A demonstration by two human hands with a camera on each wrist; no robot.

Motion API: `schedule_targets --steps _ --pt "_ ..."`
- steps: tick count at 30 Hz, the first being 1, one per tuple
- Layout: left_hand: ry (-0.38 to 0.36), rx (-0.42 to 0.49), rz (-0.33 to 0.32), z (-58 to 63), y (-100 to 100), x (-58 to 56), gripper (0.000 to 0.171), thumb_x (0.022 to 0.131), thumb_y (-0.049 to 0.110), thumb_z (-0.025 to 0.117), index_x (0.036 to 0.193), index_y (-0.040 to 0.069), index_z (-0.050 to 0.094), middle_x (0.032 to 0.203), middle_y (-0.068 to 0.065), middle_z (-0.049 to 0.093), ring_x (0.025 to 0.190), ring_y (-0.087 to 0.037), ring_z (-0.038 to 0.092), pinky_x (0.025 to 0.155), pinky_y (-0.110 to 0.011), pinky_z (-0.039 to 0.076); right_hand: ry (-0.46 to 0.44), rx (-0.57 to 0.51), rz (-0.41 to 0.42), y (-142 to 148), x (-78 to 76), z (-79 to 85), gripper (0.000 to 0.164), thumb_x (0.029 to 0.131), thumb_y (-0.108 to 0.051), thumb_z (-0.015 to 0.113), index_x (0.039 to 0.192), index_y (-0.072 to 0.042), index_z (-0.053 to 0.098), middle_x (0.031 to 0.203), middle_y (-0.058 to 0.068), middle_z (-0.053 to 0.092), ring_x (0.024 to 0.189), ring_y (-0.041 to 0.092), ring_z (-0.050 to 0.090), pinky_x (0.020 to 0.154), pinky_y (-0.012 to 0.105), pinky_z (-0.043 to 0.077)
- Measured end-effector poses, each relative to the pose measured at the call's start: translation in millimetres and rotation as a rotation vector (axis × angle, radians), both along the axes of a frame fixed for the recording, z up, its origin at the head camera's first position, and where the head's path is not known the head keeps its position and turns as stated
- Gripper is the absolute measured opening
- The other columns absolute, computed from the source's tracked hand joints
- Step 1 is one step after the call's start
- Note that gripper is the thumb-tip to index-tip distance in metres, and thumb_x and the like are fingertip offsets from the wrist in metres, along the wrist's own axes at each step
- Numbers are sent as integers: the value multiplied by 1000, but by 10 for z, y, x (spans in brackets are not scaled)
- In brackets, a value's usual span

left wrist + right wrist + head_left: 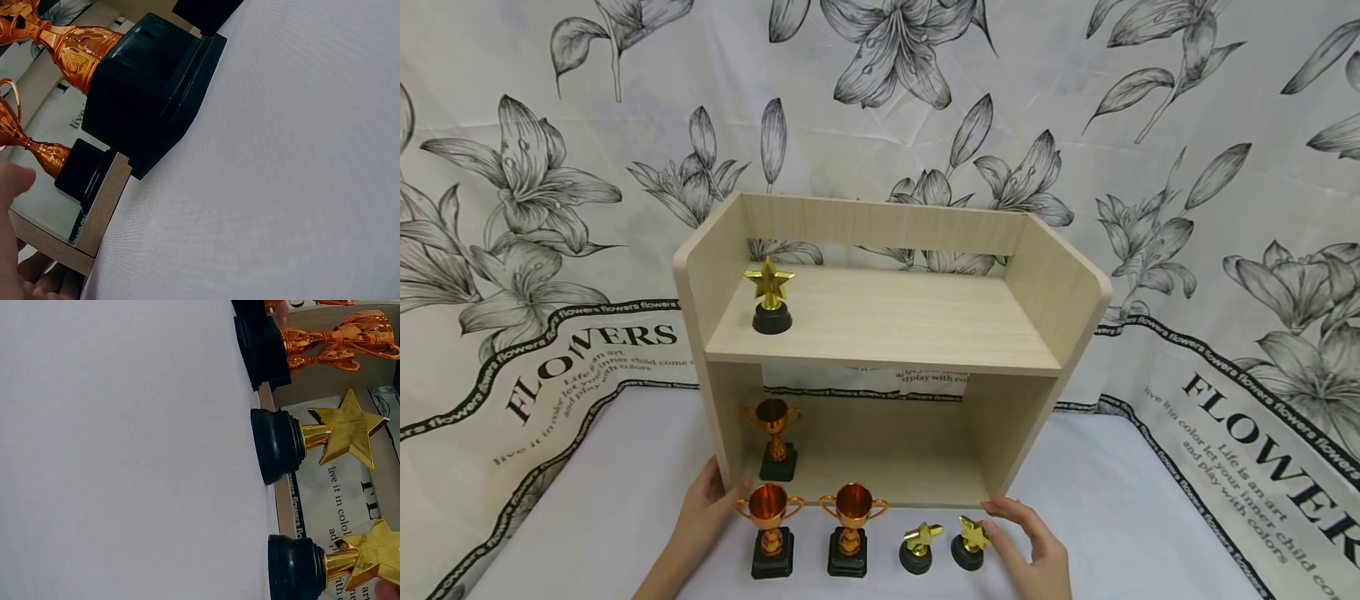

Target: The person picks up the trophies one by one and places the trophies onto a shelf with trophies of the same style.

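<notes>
A pale wooden two-tier shelf (902,321) stands on the white table. My left hand (700,514) grips its lower left side panel, with the thumb (15,181) inside and the other fingers behind. At the lower right front corner is my right hand (1033,550), thumb and forefinger apart, close to a gold star trophy (972,535); whether it touches the star is unclear. Another star trophy (917,546) and two bronze cup trophies (771,533) (848,529) line the front. One bronze cup (777,442) is on the lower tier, one gold star (770,296) on the upper.
A white cloth (602,475) covers the table. Behind the shelf hangs a pale curtain (880,150) with black flower drawings and lettering. The shelf has raised side panels (1060,267) and a back rail (887,218).
</notes>
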State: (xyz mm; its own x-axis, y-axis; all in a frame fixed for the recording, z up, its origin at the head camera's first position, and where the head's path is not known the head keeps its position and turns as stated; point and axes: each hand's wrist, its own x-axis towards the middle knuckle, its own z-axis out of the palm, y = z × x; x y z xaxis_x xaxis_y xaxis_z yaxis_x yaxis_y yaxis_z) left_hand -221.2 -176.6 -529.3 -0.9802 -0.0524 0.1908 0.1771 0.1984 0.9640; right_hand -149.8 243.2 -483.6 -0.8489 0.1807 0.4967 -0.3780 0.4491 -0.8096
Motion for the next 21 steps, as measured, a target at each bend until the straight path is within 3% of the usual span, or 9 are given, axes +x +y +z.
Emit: schedule_targets --steps 7,11,16,18,21 --pt "-4 -36 19 -3 3 -7 63 90 25 64 142 7 33 140 -24 41 126 -40 42 99 -50 38 20 -138 37 -41 -6 -119 32 79 10 67 110 11 59 97 18 68 92 10 63 92 14 40" --pt "2 -52 19 -7 -1 -7 62 91 23 63 142 6 32 140 -26 40 127 -41 40 99 -48 37 42 -196 32 -73 -6 -195 29 79 9 68 107 9 61 95 15 68 91 11 64 90 15 42" --pt "12 -71 21 7 12 -4 61 91 20 63 141 2 32 139 -29 40 126 -43 40 99 -49 37 94 -226 110 -99 2 -254 28 77 17 65 104 13 60 95 23 65 92 15 62 91 19 43" --pt "12 -77 21 14 19 -4 61 91 19 62 141 2 32 139 -28 40 126 -42 41 99 -48 37 -12 -203 76 -110 26 -249 28 81 7 66 109 6 61 101 18 66 96 10 60 90 17 43" --pt "13 -86 23 16 13 -4 60 91 18 62 141 2 33 138 -27 42 125 -41 43 99 -49 38 -247 -167 -9 -135 60 -226 31 86 -15 68 115 -9 62 111 2 64 105 3 53 90 14 41"
